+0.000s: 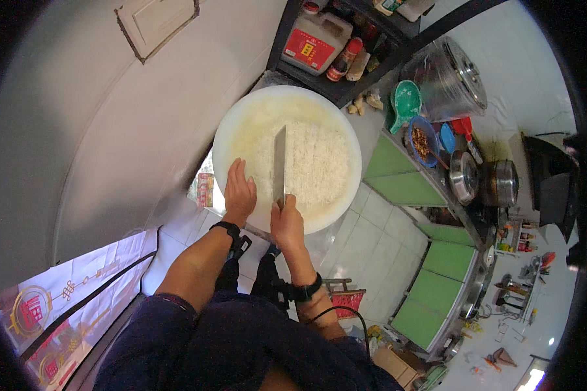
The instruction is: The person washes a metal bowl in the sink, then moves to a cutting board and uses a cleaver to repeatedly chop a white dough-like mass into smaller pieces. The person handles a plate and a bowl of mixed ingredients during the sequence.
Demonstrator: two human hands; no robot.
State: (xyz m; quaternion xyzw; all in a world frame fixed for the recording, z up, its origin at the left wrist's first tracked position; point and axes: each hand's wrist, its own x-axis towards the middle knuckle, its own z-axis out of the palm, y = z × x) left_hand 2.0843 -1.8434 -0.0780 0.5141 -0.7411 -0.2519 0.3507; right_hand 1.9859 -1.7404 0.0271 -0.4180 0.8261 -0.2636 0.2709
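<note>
My right hand grips the handle of a cleaver. Its long grey blade points away from me, over the middle of a large round white chopping board. The blade looks turned on edge, close to the surface. To the left of the blade, my left hand lies flat at the board's near left part, holding nothing, thumb a little apart. A pale, rough, scored patch covers the board's middle and right; whether it is worn surface or a thin layer of food cannot be told.
A dark shelf at the back holds a big plastic jug and a red-capped bottle. On the right counter are a green scoop, a blue bowl and steel pots. A pale wall rises close on the left.
</note>
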